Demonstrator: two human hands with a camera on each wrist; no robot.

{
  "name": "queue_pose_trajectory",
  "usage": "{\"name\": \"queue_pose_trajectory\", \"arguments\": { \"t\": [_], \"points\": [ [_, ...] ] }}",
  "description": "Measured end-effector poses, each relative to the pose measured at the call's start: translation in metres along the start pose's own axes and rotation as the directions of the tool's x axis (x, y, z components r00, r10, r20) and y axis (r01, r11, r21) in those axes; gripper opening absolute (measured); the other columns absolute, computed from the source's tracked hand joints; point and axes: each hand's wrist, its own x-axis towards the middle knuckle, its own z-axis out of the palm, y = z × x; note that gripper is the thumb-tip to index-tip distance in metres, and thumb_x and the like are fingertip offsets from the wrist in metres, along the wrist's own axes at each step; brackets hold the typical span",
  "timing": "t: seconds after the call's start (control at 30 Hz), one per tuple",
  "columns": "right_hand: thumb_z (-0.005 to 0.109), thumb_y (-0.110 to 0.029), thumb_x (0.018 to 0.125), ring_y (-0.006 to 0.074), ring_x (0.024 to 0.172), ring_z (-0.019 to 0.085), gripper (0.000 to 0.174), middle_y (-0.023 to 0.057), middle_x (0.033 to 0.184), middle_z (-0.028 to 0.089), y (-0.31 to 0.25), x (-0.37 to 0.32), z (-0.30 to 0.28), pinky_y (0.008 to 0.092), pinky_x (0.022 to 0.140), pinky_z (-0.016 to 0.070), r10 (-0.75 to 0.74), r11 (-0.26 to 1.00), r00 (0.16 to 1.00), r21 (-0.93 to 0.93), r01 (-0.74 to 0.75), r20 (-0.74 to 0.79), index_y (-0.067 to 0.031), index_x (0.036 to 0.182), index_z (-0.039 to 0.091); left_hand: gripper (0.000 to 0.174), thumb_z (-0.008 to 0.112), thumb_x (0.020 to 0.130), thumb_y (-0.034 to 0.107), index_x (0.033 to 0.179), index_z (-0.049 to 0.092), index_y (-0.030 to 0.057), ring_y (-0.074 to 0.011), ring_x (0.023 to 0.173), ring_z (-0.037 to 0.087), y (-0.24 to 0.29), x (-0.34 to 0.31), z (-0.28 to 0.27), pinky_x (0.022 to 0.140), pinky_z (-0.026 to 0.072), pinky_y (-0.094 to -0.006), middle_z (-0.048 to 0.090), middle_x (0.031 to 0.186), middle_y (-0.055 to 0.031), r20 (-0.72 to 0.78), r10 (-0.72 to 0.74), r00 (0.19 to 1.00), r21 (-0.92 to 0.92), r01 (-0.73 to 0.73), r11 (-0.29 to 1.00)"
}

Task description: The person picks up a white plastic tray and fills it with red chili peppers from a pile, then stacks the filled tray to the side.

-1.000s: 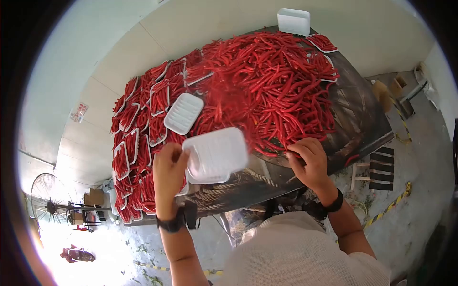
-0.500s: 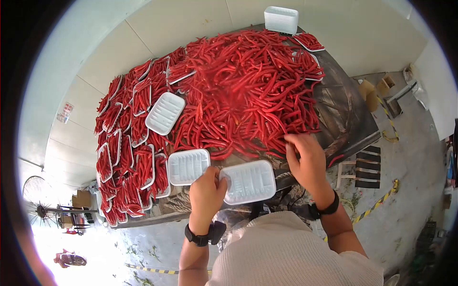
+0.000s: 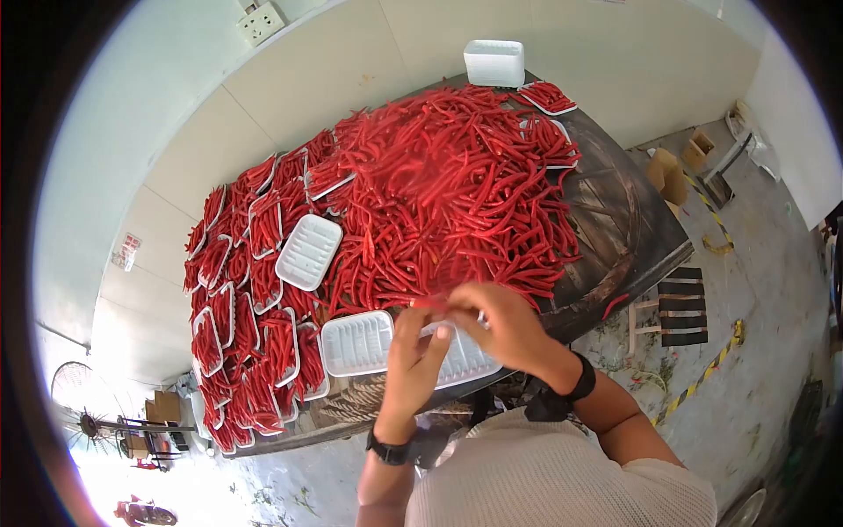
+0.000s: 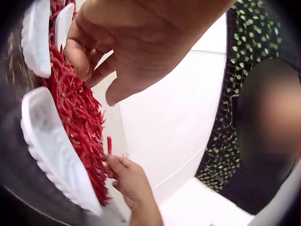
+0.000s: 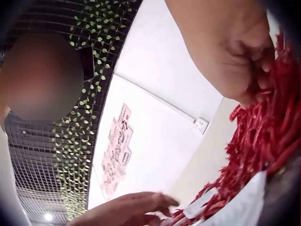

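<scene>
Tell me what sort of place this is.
Likely a produce packing room: a heap of red chillies on a table, filled trays beside it and a stack of white trays at the far edge.

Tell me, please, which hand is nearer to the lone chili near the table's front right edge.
Right. The right hand is left of the lone chili; the left hand is farther left, beyond the right hand.

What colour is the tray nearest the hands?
White; the tray shows best in the head view.

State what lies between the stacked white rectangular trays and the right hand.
In the head view, slender red chillies lie heaped between the stack and the right hand.
</scene>
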Motion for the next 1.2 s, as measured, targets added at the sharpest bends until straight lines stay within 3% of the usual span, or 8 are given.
{"name": "queue_pose_trajectory", "arguments": {
  "t": [0.13,0.23,0.43,0.77,0.83,0.9,1.03,1.2],
  "points": [
    [0.069,-0.011,0.085,0.0321,0.083,0.062,0.014,0.0111,0.087,0.065,0.009,0.015,-0.006,0.0429,0.075,0.0489,-0.309,0.929,0.949,-0.233,0.288,-0.06,-0.0062,0.098,0.066,0.019,0.044,0.105,0.015,0.115,0.057,0.0033,-0.0182,0.101,0.064,-0.005,0.01,0.011,0.09,0.0515,-0.0334,0.066,0.107,-0.0101,-0.038,-0.334,0.942,-0.611,0.243,0.754],
    [0.071,-0.008,0.081,0.031,0.091,0.059,0.016,0.0078,0.094,0.064,0.031,0.051,-0.037,0.041,0.079,0.0479,-0.402,0.735,0.899,-0.647,0.203,-0.175,-0.0058,0.096,0.067,0.017,0.044,0.105,0.013,0.114,0.055,0.0041,-0.0205,0.1,0.065,-0.018,0.008,0.003,0.085,0.0535,-0.0343,0.067,0.108,-0.0119,-0.057,-0.338,0.939,-0.666,0.217,0.714],
    [0.072,-0.012,0.079,0.0292,0.096,0.057,0.013,0.0057,0.096,0.063,0.051,0.063,-0.042,0.0403,0.082,0.0458,-0.389,0.651,0.915,-0.734,0.19,-0.107,-0.0064,0.089,0.067,0.009,0.048,0.1,0.006,0.107,0.054,0.0058,-0.0119,0.078,0.054,-0.014,0.006,0.009,0.073,0.0496,-0.0295,0.057,0.091,-0.003,-0.042,-0.457,0.889,-0.659,0.319,0.682],
    [0.073,-0.012,0.08,0.0304,0.084,0.06,0.013,0.0086,0.084,0.065,0.022,0.023,0.011,0.0422,0.078,0.045,-0.427,0.896,0.904,-0.159,0.416,-0.041,-0.0062,0.09,0.068,0.012,0.057,0.101,0.018,0.102,0.06,0.0066,-0.007,0.072,0.053,-0.022,0.024,0.017,0.065,0.0421,-0.0237,0.06,0.088,-0.0003,-0.015,-0.393,0.92,-0.814,0.217,0.539],
    [0.073,-0.012,0.079,0.0299,0.083,0.06,0.014,0.0084,0.085,0.065,0.038,0.032,0.0,0.0426,0.078,0.0449,-0.446,0.875,0.888,-0.263,0.405,-0.115,-0.006,0.091,0.07,0.01,0.055,0.101,0.017,0.099,0.059,0.0076,-0.0095,0.076,0.057,-0.02,0.023,0.015,0.069,0.0453,-0.0256,0.061,0.089,-0.0008,-0.175,-0.443,0.88,-0.803,0.133,0.58],
    [0.073,-0.011,0.078,0.0295,0.082,0.059,0.012,0.0089,0.087,0.066,0.048,0.036,-0.012,0.0429,0.077,0.0447,-0.284,0.714,0.948,-0.692,0.108,-0.144,-0.0062,0.089,0.07,0.011,0.053,0.102,0.017,0.098,0.057,0.0081,-0.0124,0.081,0.059,-0.024,0.021,0.012,0.073,0.047,-0.0267,0.063,0.092,-0.0023,-0.21,-0.458,0.864,-0.813,0.106,0.572],
    [0.074,-0.011,0.077,0.03,0.078,0.059,0.015,0.0093,0.085,0.067,0.041,0.04,-0.015,0.0426,0.074,0.0449,-0.315,0.708,0.94,-0.692,0.14,-0.131,-0.006,0.091,0.068,0.013,0.051,0.103,0.019,0.102,0.056,0.0068,-0.0144,0.084,0.059,-0.02,0.022,0.011,0.074,0.048,-0.0274,0.062,0.093,-0.0041,-0.121,-0.433,0.893,-0.793,0.175,0.583],
    [0.072,-0.014,0.081,0.035,0.083,0.061,0.015,0.0129,0.083,0.066,0.009,0.018,0.019,0.0453,0.073,0.0467,-0.178,0.979,0.981,-0.109,0.17,-0.072,-0.0048,0.088,0.063,0.017,0.05,0.104,0.022,0.1,0.055,0.0069,-0.0142,0.083,0.057,-0.023,0.033,0.023,0.07,0.0474,-0.0293,0.06,0.09,-0.0031,-0.095,-0.427,0.899,-0.845,0.153,0.512]
  ]
}}
